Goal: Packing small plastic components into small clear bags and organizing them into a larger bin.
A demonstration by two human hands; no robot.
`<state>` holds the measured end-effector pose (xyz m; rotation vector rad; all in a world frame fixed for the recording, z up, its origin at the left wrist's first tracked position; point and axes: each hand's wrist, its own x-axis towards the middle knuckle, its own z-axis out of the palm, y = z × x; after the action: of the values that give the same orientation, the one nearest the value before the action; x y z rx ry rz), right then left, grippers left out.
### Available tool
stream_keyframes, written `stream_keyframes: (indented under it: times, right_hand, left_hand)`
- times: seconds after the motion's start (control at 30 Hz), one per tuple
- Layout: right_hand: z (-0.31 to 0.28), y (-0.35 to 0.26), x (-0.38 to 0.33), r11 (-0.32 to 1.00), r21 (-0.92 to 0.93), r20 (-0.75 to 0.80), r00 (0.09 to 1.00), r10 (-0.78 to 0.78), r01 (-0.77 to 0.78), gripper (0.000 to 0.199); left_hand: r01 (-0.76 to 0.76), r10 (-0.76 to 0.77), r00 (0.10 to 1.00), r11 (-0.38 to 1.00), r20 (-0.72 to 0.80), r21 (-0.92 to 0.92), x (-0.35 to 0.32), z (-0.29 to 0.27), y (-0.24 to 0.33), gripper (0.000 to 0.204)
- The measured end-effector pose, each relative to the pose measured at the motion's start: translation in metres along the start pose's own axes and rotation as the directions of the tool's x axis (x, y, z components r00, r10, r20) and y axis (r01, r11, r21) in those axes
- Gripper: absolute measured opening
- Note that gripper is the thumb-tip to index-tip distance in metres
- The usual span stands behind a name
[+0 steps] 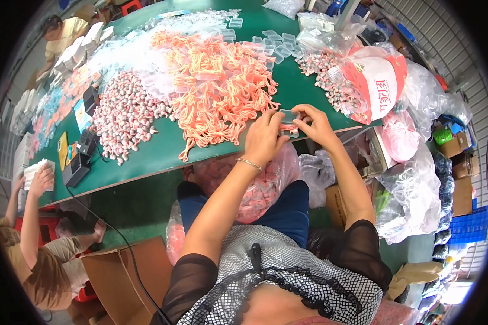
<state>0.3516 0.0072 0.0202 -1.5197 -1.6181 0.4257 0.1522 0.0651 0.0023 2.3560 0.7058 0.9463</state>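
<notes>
Hands: While the left grip (265, 138) pinched one side of a clear case (289, 117), the right grip (314, 127) pinched the other between thumb and fingers, as I saw over my remote feed.
Clear case: it sat between the two grips, at the near edge of the green counter (160, 154); I made out something orange-pink at its lower side, too small to tell more.
Orange cords: a big heap of looped cords (222, 86) lay just left of and beyond the hands.
Round pieces: I saw a pile of small pink-and-grey pieces (127, 111) left of the cords, and a second scatter (331, 81) on the right, beside a red-and-white bag (377, 84).
Spare cases: more transparent cases (282, 46) lay loose behind the cords.
Left end: dark boxes (77, 169) stood near the counter's edge, and a co-worker's hand (39, 181) held a white stack (43, 169).
Below: a clear sack of pinkish pieces (255, 197) rested by the wearer's knees; I had an opened cardboard box (127, 281) lower left, a dark cable (126, 238) crossing over it.
</notes>
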Motion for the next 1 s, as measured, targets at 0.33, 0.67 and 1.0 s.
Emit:
stream_keyframes:
  times: [0.33,0.67,1.0]
  right_hand:
    - [0.003,0.004,0.0,0.963,-0.228,-0.007,0.989,-0.149,0.143,0.035]
    - [0.006,-0.024,-0.033,0.859,-0.491,-0.068,0.976,-0.205,0.146,0.012]
    - [0.004,-0.016,-0.021,0.957,-0.282,-0.011,0.998,0.06,-0.061,0.012]
  left_hand:
    - [0.02,-0.022,0.996,0.999,0.087,0.026,0.009,0.002,-0.003,0.058]
    - [0.012,-0.014,0.999,0.998,0.039,0.057,0.008,0.006,-0.007,0.051]
    - [-0.038,0.034,0.998,0.995,0.051,0.087,0.007,0.005,-0.006,0.044]
